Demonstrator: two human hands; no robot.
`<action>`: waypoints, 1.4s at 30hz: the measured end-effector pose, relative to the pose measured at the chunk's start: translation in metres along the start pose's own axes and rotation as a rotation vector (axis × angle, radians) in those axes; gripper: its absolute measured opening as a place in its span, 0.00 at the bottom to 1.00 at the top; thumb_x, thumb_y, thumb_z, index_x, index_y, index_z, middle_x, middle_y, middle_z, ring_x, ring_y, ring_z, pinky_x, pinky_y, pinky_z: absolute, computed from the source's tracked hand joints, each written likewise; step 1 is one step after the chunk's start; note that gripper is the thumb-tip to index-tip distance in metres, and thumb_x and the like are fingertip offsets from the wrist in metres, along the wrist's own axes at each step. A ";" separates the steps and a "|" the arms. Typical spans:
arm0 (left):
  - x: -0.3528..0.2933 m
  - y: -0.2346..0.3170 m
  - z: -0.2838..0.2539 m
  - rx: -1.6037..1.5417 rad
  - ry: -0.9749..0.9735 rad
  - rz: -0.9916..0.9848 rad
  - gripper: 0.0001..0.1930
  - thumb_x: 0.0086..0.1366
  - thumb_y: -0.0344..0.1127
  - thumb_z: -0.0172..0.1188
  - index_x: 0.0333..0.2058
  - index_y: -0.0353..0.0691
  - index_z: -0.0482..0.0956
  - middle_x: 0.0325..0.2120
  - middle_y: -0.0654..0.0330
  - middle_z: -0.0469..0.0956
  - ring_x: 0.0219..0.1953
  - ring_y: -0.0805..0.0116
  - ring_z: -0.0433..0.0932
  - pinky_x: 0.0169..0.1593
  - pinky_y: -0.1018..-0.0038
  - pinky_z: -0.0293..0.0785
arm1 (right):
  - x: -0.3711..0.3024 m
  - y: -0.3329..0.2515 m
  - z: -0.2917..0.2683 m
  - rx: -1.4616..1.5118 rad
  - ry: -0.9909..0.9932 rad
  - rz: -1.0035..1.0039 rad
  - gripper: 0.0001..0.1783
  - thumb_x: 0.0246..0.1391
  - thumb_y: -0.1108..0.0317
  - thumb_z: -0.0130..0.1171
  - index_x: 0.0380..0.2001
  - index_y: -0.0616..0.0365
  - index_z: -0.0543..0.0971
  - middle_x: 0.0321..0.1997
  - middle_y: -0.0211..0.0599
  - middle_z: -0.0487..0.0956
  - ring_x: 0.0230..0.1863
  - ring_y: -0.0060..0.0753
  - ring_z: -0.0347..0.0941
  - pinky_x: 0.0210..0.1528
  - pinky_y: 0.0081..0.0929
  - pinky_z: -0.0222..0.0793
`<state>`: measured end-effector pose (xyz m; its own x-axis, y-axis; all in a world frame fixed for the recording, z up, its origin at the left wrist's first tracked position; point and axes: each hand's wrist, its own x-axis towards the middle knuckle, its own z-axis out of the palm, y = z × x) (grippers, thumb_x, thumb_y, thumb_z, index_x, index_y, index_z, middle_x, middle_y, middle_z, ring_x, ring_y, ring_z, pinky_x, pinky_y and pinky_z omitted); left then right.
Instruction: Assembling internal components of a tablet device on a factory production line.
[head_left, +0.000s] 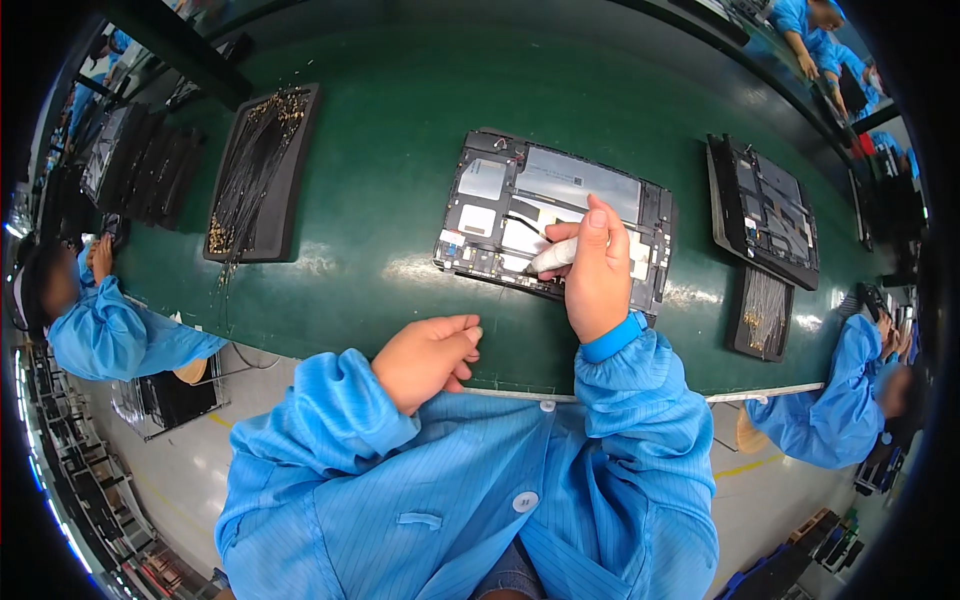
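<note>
From where I stand, the right hand (600, 280) wraps so much of the white tool (558, 257) that I can't tell its kind, nor whether its tip touches the opened device (548, 187) beneath, whose fittings around the grip are partly hidden or too small to name. Left of the grip and nearer the body, the left hand (425, 362) hides its own palm; well to the grip's right, a stacked device (772, 215) covers the upper end of a cable tray (740, 335), and farther off a blue-clad worker (797, 16) is cut off by the view's edge.
</note>
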<state>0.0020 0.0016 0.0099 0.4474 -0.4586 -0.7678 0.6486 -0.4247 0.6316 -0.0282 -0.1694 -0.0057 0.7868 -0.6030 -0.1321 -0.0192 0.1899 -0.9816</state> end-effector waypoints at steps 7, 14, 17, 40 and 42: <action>0.029 0.012 -0.004 -0.049 -0.048 0.029 0.14 0.57 0.39 0.46 0.39 0.38 0.68 0.23 0.65 0.66 0.21 0.78 0.65 0.21 0.83 0.65 | 0.014 -0.029 0.003 -0.012 -0.054 0.188 0.24 0.51 0.57 0.43 0.47 0.63 0.59 0.28 0.37 0.72 0.21 0.20 0.67 0.22 0.16 0.62; 0.038 0.014 -0.012 -0.045 -0.033 0.002 0.13 0.56 0.40 0.48 0.36 0.38 0.68 0.24 0.63 0.68 0.22 0.75 0.68 0.20 0.81 0.67 | 0.048 -0.010 0.029 -1.005 -0.656 0.049 0.25 0.41 0.58 0.46 0.43 0.61 0.67 0.41 0.50 0.70 0.43 0.48 0.65 0.46 0.33 0.60; 0.032 0.014 -0.006 -0.075 0.071 0.046 0.12 0.56 0.38 0.49 0.36 0.38 0.68 0.23 0.64 0.70 0.19 0.76 0.70 0.15 0.84 0.66 | 0.054 0.000 0.044 -1.190 -0.796 -0.003 0.20 0.38 0.61 0.48 0.37 0.59 0.72 0.36 0.48 0.72 0.40 0.44 0.68 0.43 0.32 0.62; 0.030 0.009 -0.009 -0.154 -0.018 0.213 0.22 0.58 0.52 0.40 0.37 0.35 0.63 0.26 0.59 0.70 0.20 0.71 0.72 0.17 0.78 0.72 | -0.085 -0.007 -0.241 -1.208 1.016 -0.004 0.15 0.43 0.67 0.49 0.37 0.57 0.71 0.37 0.47 0.70 0.36 0.45 0.68 0.38 0.32 0.64; 0.032 0.009 -0.012 -0.144 -0.017 0.194 0.21 0.58 0.51 0.41 0.37 0.36 0.63 0.26 0.59 0.70 0.20 0.71 0.72 0.16 0.78 0.71 | -0.097 -0.001 -0.259 -1.471 0.948 -0.061 0.13 0.43 0.66 0.48 0.37 0.49 0.72 0.39 0.43 0.69 0.33 0.47 0.68 0.34 0.35 0.66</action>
<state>0.0296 -0.0078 -0.0101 0.5626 -0.5343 -0.6308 0.6329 -0.2125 0.7445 -0.2640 -0.3118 -0.0273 0.2172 -0.8881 0.4051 -0.9220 -0.3229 -0.2137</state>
